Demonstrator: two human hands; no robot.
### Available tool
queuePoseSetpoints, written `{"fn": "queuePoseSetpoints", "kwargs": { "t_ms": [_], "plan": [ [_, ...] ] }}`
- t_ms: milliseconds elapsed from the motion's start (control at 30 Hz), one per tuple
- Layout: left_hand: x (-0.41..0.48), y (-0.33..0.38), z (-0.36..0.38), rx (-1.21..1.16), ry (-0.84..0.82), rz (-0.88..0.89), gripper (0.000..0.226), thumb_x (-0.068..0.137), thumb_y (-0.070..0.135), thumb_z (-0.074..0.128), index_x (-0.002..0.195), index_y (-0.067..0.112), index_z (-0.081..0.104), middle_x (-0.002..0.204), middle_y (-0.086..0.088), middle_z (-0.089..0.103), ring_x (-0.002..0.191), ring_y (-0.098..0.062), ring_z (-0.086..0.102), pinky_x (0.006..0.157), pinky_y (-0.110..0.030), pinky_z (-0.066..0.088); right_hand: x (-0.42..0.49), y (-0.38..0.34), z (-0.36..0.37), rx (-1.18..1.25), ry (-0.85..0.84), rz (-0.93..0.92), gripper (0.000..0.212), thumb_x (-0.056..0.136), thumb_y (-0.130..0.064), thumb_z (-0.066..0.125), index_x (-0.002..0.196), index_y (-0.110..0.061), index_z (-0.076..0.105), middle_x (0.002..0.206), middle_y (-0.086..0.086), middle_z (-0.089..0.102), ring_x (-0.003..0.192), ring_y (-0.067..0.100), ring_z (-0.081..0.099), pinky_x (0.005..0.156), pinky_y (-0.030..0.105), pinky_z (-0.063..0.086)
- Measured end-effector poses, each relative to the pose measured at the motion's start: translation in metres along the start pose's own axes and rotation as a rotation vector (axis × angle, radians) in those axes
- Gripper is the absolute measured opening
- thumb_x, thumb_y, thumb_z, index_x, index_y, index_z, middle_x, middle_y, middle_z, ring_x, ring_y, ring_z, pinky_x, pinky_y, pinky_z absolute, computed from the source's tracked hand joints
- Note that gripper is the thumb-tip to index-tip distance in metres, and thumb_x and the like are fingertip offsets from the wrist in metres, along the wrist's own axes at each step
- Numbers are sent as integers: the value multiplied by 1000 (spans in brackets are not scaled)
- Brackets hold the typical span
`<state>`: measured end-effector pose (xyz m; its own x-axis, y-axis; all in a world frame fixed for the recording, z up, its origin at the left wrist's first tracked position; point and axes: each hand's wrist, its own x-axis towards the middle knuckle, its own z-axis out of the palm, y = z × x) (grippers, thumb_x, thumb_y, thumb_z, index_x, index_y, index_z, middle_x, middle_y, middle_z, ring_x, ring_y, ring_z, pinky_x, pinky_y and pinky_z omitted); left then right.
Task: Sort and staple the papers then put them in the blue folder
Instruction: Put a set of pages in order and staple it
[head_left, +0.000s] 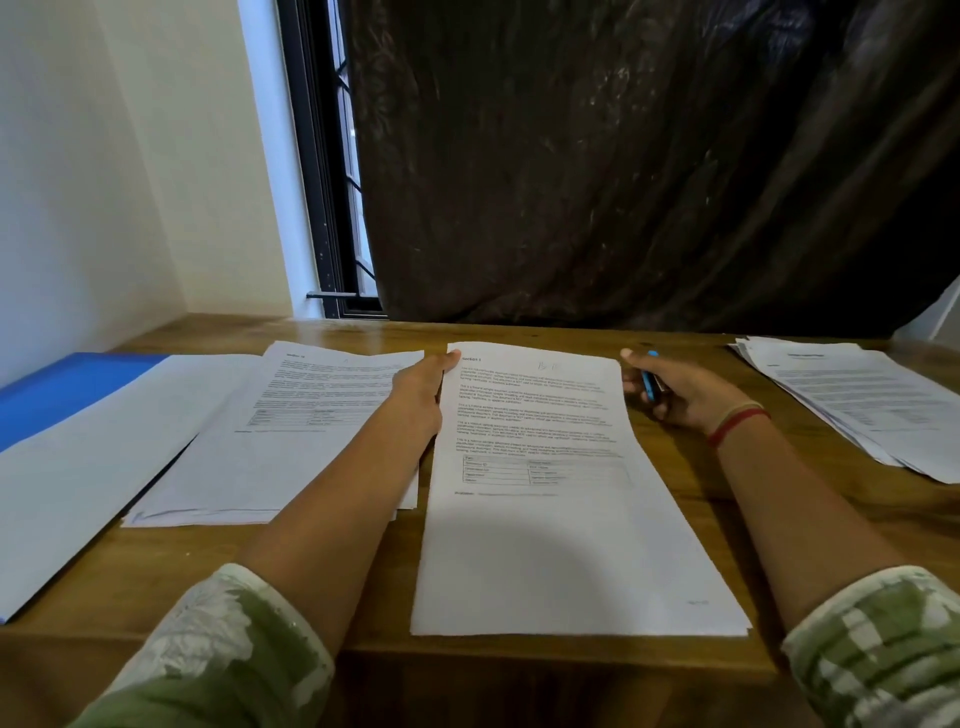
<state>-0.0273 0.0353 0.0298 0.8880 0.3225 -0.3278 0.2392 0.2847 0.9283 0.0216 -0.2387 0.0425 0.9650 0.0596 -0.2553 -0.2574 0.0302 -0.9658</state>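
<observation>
Pinching paper stack (561, 519) corner, left hand (421, 395), right hand (680, 397) just beside, holding stapler (649, 383)

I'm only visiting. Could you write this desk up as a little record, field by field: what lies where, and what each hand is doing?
surface: wooden desk
centre: centre papers, printed, lying flat in front of the person
left hand: pinches the top left corner of the centre papers
right hand: grips a blue stapler by their top right corner
far left: blue folder, partly under a white sheet
left: left pile of printed pages
far right: right pile, fanned
stapled yet: cannot tell
</observation>
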Motion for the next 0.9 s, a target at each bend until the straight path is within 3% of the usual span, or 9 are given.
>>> {"fn": "queuePoseSetpoints", "kwargs": {
  "t_ms": [167,267,333,400,467,500,667,800,900],
  "plan": [
    [8,-1,-6,-115,-5,62,43,86,36,68,124,19,57,111,-4,70,90,-21,70,82,-36,56,4,5,0,81,-74,35,47,88,-44,66,119,-10,57,107,11,68,58,18,70,39,20,48],
    [12,-1,-3,-187,-24,143,45,90,28,64,129,8,53,131,-15,59,79,-19,60,77,-35,52,10,6,0,44,-159,29,46,79,-53,70,100,-14,59,73,2,67,44,8,62,38,17,45],
    [14,1,-3,-228,-23,155,39,91,27,62,124,8,55,131,-16,58,78,-20,59,78,-37,52,7,6,0,10,-180,2,35,85,-40,70,100,-11,60,74,4,69,52,11,67,43,21,50],
    [16,3,-5,-278,-35,132,41,89,28,65,125,9,57,123,-13,65,85,-21,66,83,-40,56,5,6,-1,-97,-184,-27,46,76,-32,78,113,-9,61,99,9,74,80,19,74,66,30,60],
    [16,6,-10,-348,-29,101,36,86,25,70,118,13,62,109,-9,71,92,-25,70,87,-45,55,2,8,-2,-220,-184,-41,69,66,-34,87,125,-14,57,115,5,71,104,25,69,93,38,55],
    [17,7,-12,-372,-21,100,33,86,24,70,116,13,62,106,-7,72,93,-25,70,87,-46,55,4,9,-4,-257,-214,-52,72,64,-36,89,125,-17,57,117,3,71,109,26,67,99,40,51],
    [23,10,-25,-440,38,77,35,84,25,71,115,14,63,100,-7,74,91,-27,71,87,-49,53,-4,8,-1,-337,-206,-22,68,58,-40,90,114,-24,55,117,3,68,113,26,63,105,43,45],
    [23,14,-30,-508,47,80,30,84,21,71,113,14,63,102,-9,73,92,-30,70,84,-54,53,26,18,-17,-347,-180,-3,103,41,-50,97,129,-29,47,136,1,56,124,30,56,105,50,45],
    [25,17,-35,-472,98,107,32,85,19,70,115,12,61,98,-9,74,87,-28,72,81,-53,56,32,18,-14,-303,-213,-9,113,33,-47,99,132,-26,48,135,3,58,120,31,58,103,51,46]
  ]
}}
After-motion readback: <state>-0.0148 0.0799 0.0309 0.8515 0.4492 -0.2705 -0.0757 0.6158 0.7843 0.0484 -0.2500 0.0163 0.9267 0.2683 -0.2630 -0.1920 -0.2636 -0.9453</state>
